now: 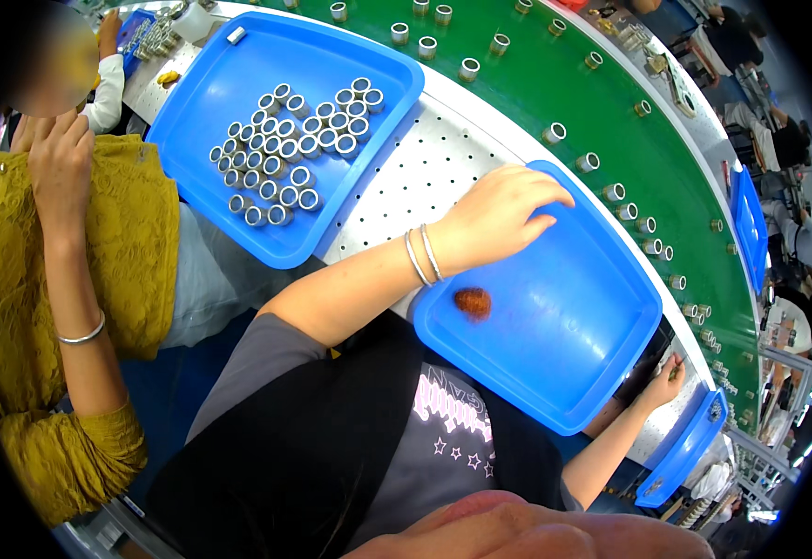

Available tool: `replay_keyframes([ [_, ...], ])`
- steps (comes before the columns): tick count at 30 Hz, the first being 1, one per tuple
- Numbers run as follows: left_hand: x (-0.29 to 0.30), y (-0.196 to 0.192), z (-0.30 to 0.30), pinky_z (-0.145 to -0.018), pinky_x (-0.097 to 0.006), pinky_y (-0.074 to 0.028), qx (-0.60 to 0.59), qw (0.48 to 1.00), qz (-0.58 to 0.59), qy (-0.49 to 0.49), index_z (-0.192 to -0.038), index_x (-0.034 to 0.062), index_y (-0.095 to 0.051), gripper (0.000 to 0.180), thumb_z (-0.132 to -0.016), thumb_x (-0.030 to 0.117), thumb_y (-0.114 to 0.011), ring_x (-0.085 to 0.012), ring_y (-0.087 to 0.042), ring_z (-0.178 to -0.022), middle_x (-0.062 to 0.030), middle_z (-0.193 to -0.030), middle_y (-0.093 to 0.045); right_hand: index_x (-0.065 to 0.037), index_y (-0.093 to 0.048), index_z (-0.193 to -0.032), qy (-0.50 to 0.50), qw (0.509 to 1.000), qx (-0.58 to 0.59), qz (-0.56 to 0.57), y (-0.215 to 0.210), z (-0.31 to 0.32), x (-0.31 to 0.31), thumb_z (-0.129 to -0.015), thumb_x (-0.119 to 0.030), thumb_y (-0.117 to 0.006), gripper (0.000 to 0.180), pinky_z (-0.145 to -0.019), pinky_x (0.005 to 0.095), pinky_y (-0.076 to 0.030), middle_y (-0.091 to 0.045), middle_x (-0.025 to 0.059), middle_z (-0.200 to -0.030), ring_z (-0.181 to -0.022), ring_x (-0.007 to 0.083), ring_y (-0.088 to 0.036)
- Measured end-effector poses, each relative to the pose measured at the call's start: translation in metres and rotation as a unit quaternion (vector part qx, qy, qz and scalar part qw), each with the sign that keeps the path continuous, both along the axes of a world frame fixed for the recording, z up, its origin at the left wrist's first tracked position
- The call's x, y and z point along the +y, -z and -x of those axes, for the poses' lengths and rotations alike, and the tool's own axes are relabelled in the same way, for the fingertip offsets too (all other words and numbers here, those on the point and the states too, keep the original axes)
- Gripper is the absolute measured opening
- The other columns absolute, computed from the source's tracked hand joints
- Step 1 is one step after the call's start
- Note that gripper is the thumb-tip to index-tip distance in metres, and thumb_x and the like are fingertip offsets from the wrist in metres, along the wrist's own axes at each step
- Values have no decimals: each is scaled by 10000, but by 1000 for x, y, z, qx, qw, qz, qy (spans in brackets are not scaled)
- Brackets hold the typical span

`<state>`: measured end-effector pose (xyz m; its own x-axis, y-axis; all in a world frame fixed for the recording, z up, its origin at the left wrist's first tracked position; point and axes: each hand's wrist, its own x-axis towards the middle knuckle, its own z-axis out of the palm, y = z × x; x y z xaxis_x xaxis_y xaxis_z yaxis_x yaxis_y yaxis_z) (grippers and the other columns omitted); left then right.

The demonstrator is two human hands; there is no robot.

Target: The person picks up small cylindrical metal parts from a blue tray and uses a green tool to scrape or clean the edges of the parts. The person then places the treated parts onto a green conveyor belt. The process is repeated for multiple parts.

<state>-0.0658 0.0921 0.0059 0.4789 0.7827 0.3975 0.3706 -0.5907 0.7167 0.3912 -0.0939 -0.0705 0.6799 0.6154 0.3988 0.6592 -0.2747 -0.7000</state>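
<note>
My left hand (507, 212), with two thin bangles at the wrist, reaches over the upper left corner of a blue tray (555, 307). Its fingers curve forward with the thumb apart, and nothing shows between them. Inside that tray lies a fuzzy rust-brown lump (472, 303), below the hand and apart from it. Off the tray's right end, my right hand (664, 384) is closed on a small dark piece (674, 372), too small to make out. Several short metal sleeves (287, 149) stand grouped in a second blue tray (206, 70) at left.
Beyond the trays curves a green conveyor (536, 84) carrying scattered metal sleeves (555, 133). A white perforated worktop (406, 177) shows between the trays. A co-worker in a mustard top (80, 233) is close on my left. Another blue tray (681, 456) is at far right.
</note>
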Motion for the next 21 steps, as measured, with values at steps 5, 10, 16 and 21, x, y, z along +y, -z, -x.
replay_keyframes([
  [5,10,-10,-14,-687,-377,-493,36,994,99,32,-1004,132,-644,214,-810,210,-602,-262,-624,-814,-72,-699,-633,19,-602,-1054,-62,988,120,-73,-52,42,59,-925,-161,-535,231,-686,203,-420,-576,32,-848,-754,86,-520],
  [10,13,11,-23,-594,-298,-480,-150,983,99,-36,-945,96,-635,154,-840,92,-522,-173,-608,-631,-65,-723,-605,1,-606,-1042,-319,940,117,-25,-89,152,165,-939,-134,-500,200,-626,178,-383,-518,0,-762,-687,46,-459],
  [16,15,11,-15,-615,-299,-479,-203,973,111,1,-837,57,-619,196,-780,-3,-442,-178,-607,-668,-89,-785,-608,-109,-623,-1070,-456,884,-47,91,-95,274,287,-867,-161,-582,214,-746,280,-473,-659,72,-985,-888,185,-629],
  [21,14,-1,-6,-615,-304,-467,-203,967,154,-25,-752,52,-612,151,-763,6,-468,-219,-595,-660,-83,-746,-601,-151,-571,-1090,-427,864,-187,189,-87,347,357,-857,-260,-580,258,-749,389,-469,-650,109,-960,-894,304,-612],
])
